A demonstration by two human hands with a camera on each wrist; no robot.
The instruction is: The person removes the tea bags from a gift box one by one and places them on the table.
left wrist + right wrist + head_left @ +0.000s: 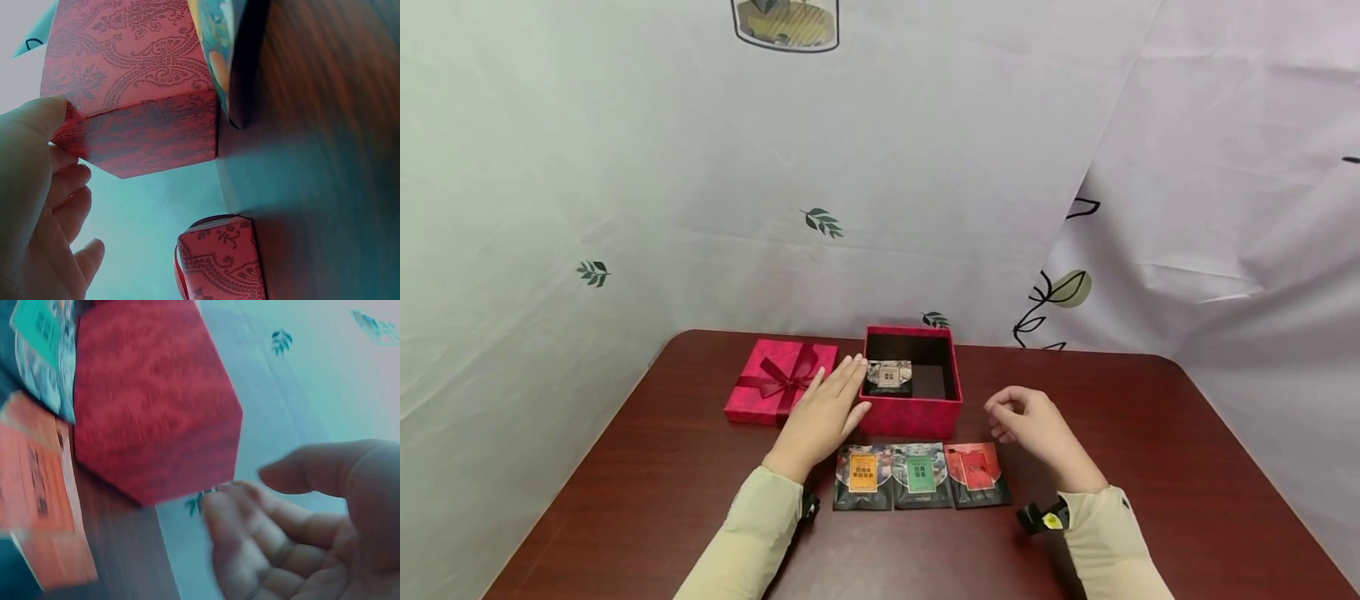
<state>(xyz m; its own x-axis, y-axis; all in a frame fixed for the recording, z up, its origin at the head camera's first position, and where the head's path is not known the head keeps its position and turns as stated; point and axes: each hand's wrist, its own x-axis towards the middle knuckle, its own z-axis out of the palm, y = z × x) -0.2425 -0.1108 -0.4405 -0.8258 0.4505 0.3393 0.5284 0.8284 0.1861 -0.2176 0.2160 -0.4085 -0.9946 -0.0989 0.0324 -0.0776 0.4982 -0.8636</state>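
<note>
A red patterned gift box [910, 417] stands lidless at the back of the table, its inside dark. One tea sachet [889, 378] with a pale label is inside at the left. My left hand [823, 417] touches the box's near left corner with straight fingers; its thumb lies at the top edge in the left wrist view. To the right of the box hovers my right hand [1026, 421], its fingers loosely bent and nothing between them. In front of the box lie an orange-labelled sachet [862, 477], a green-labelled sachet [921, 475] and a red sachet [977, 474], side by side.
The red box lid [781, 380], tied with a dark red ribbon bow, lies left of the box, close beside my left hand. All of it is on a brown wooden table [647, 475]. Behind the table hangs a pale curtain [737, 167] with leaf prints.
</note>
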